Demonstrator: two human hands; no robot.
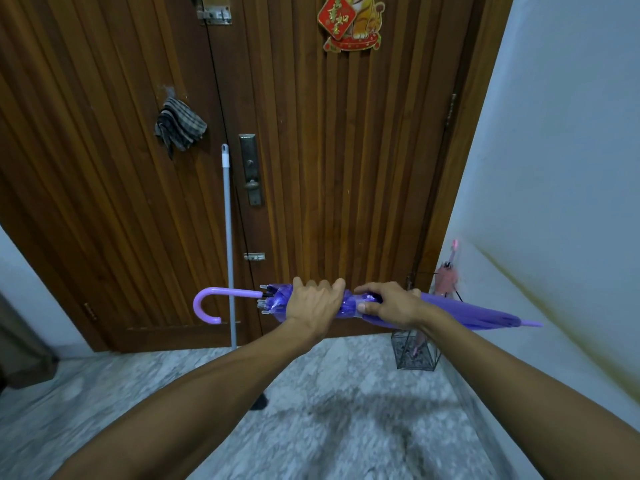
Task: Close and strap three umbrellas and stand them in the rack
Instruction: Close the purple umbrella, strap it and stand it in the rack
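I hold a folded purple umbrella [474, 311] level in front of the door, its hooked handle pointing left and its tip right. My left hand [313, 304] is wrapped around the bunched canopy near the rib ends. My right hand [389, 304] grips the canopy just to the right, thumb and fingers pinching the fabric. Below the umbrella's right half, a black wire rack [415, 351] stands on the floor in the corner. A closed pink umbrella [446, 277] stands in it, leaning on the wall.
A brown wooden double door [329, 168] fills the view ahead. A grey mop pole [228, 244] leans against it, and a striped cloth [180, 128] hangs on the left leaf. A white wall [554, 168] is on the right. The floor [311, 393] is grey marble.
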